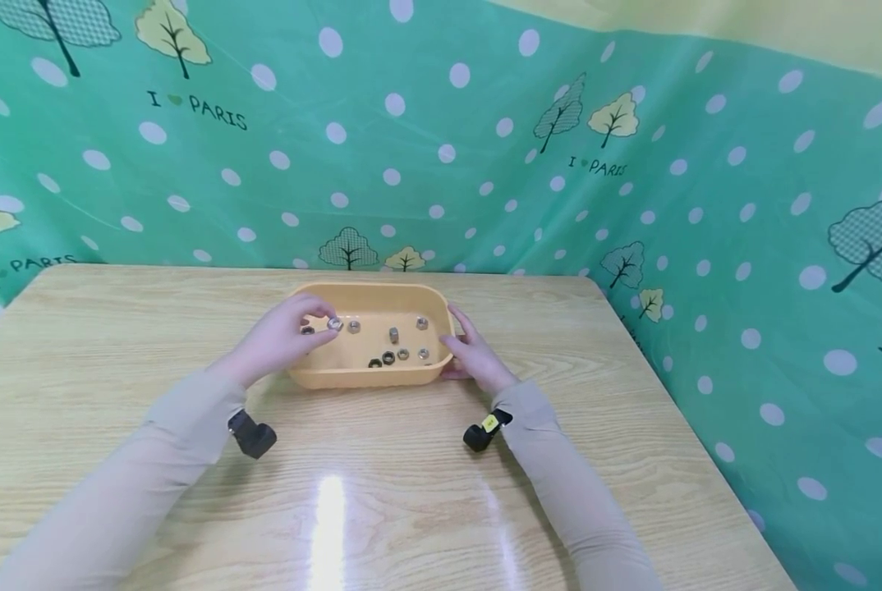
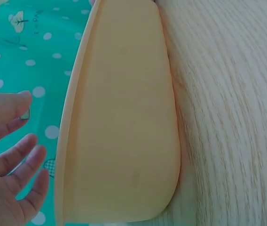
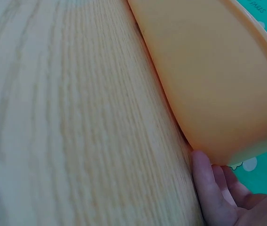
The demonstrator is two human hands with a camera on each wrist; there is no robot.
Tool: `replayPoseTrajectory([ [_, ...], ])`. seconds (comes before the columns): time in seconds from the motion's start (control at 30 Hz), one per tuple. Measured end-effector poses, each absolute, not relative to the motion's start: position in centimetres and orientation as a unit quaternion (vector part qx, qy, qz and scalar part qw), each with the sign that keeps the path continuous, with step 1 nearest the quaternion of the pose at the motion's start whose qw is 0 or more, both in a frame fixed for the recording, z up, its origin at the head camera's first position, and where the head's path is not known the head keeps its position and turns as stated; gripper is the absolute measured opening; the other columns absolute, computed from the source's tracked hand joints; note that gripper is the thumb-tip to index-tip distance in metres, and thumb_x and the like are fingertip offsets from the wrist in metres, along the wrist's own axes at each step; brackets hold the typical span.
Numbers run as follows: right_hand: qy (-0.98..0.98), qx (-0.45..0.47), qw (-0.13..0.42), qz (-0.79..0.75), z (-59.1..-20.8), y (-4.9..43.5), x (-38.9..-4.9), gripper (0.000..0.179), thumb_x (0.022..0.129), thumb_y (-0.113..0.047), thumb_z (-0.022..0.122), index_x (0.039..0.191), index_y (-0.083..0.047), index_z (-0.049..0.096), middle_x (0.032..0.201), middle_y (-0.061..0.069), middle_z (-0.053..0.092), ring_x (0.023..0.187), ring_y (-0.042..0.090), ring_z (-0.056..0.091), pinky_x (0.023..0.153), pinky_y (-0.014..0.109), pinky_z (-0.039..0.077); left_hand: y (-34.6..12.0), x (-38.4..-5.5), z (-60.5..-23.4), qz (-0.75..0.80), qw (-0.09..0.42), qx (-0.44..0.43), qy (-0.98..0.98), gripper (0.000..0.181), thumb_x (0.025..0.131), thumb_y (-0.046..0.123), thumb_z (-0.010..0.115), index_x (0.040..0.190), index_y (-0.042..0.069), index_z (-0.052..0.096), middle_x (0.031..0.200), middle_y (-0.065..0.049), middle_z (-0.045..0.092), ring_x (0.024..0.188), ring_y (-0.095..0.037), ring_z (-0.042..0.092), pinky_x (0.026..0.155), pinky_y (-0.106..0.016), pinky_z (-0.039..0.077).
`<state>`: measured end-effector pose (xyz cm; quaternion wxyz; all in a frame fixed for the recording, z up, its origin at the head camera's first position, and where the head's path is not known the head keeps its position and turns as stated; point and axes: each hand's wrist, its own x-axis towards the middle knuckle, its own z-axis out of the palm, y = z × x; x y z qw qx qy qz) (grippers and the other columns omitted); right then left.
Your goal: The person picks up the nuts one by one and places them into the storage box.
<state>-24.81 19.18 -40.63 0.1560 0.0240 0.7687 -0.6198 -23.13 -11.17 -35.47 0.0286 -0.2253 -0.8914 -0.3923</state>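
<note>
A shallow orange-yellow plastic bin [image 1: 370, 377] stands on the table and holds several metal nuts. Between thumb and index finger, my left hand [image 1: 282, 335] pinches a silver nut [image 1: 335, 324] above the bin's left part. The left wrist view shows the edge of that nut [image 2: 26, 114] at the fingertips, the other fingers spread loosely. My right hand [image 1: 478, 357] grips the bin's right end, thumb over the rim and fingers outside; in the right wrist view its fingers [image 3: 208, 183] touch the bin's lower corner. Silver nuts [image 1: 422, 323] and dark nuts [image 1: 388, 358] lie scattered on the bin's floor.
The wooden table [image 1: 382, 476] reaches back to a green dotted curtain [image 1: 411, 164], which also runs along the right side. Each wrist wears a small black camera [image 1: 252, 435]. The bin's walls rise around the nuts.
</note>
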Motion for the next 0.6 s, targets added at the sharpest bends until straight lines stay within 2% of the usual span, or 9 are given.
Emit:
replayPoseTrajectory([
  [0.23,0.769,0.021,0.159,-0.619,-40.2,19.1,-24.5,0.066,0.097,-0.021,0.051,0.150,-0.039,0.016,0.136,0.025,0.039,0.109,0.041,0.058,0.078,0.046,0.060,-10.7,-23.5,-35.3,-0.393,0.021,-0.229,-0.891,0.020,0.089,0.012,0.065,0.104,0.000,0.062,0.114,-0.019,0.058,0.111,-0.038,0.053,0.096,-0.054,0.048],
  [0.6,0.762,0.021,0.159,-0.628,-40.4,19.1,-24.6,0.066,0.097,-0.021,0.050,0.150,-0.040,0.016,0.137,0.024,0.039,0.108,0.040,0.059,0.078,0.045,0.060,-9.8,-24.3,-35.5,-0.383,0.024,-0.255,-0.888,0.017,0.087,0.010,0.067,0.100,0.000,0.064,0.107,-0.019,0.063,0.107,-0.039,0.054,0.097,-0.057,0.045],
])
